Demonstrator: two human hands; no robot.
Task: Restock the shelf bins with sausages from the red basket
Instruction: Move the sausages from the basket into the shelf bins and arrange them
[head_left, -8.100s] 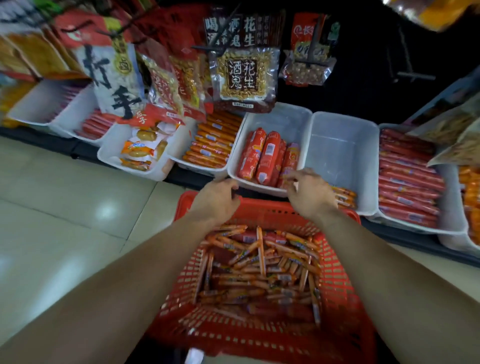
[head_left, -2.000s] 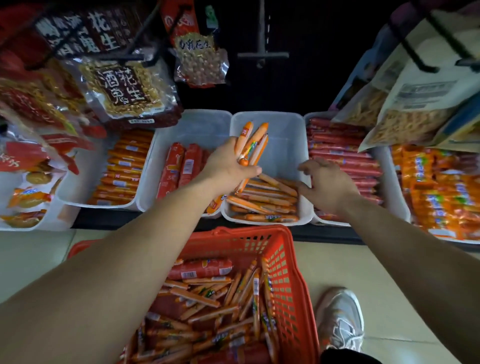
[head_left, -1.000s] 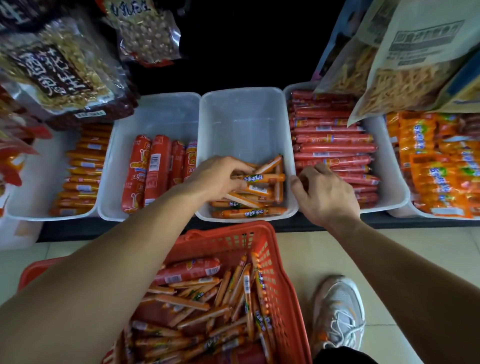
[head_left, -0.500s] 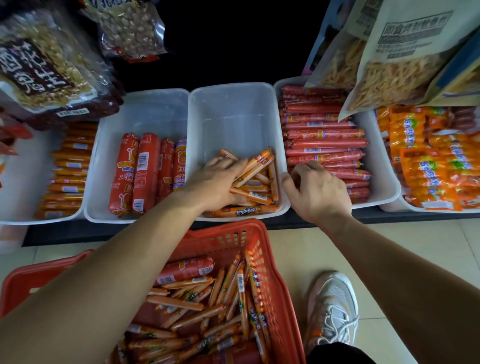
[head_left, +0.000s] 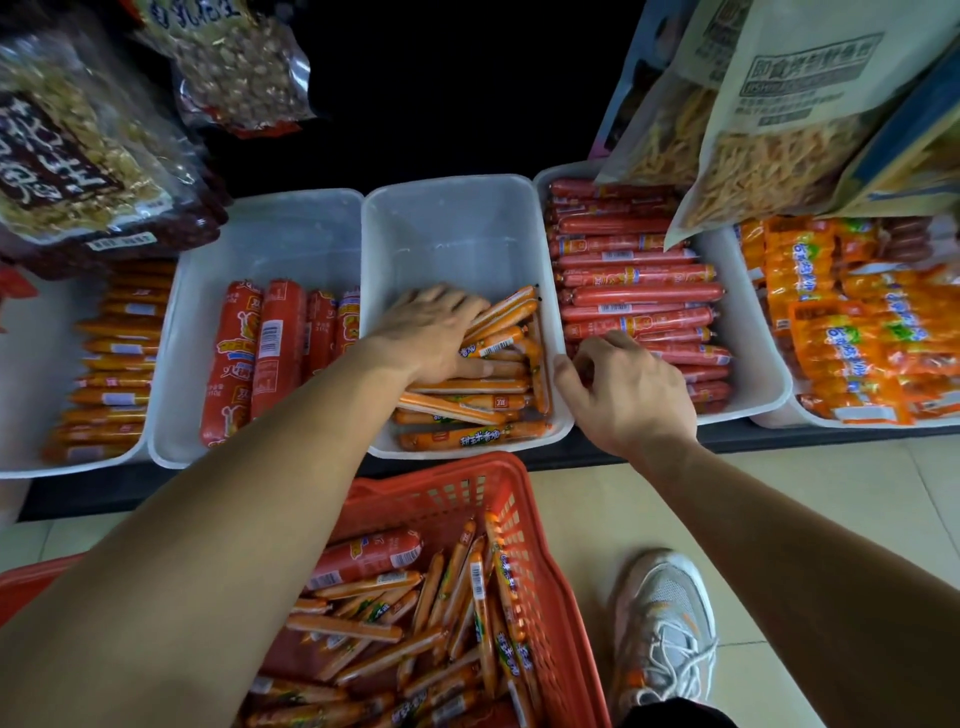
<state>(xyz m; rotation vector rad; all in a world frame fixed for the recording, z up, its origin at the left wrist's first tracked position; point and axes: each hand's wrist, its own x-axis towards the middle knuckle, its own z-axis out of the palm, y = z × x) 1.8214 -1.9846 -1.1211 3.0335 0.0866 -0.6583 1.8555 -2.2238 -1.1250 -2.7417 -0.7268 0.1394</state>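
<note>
The thin sausages (head_left: 467, 410) lie in a loose heap at the near end of the middle bin (head_left: 452, 228), whose far half is bare. The left grip (head_left: 431, 338) lies flat on that heap, palm down, fingers straight and together, pressing the sticks and clasping none. The right grip (head_left: 628, 389) is at the bin's near right corner: its thumb sits on the rim and its curled fingers hook over the joined walls into the right bin (head_left: 753, 332), pinching the rims between them. More thin sausages fill the red basket (head_left: 550, 597), which stands on the floor (head_left: 805, 493) just below the shelf edge (head_left: 831, 436); a thick red sausage (head_left: 363, 558) lies among them near the basket's far side. Left of the middle bin, touching it, the left bin (head_left: 270, 234) holds four fat rolls (head_left: 260, 358) side by side at its near end. The right bin is stacked with long red sticks (head_left: 639, 296) laid crosswise. Beyond it lie orange packs (head_left: 857, 322), and at far left a row of orange sticks (head_left: 114, 364). A peanut bag (head_left: 67, 156) hangs above the left side, a strip-snack bag (head_left: 779, 130) above the right. A grey shoe (head_left: 665, 623) stands on the floor beside the basket.
</note>
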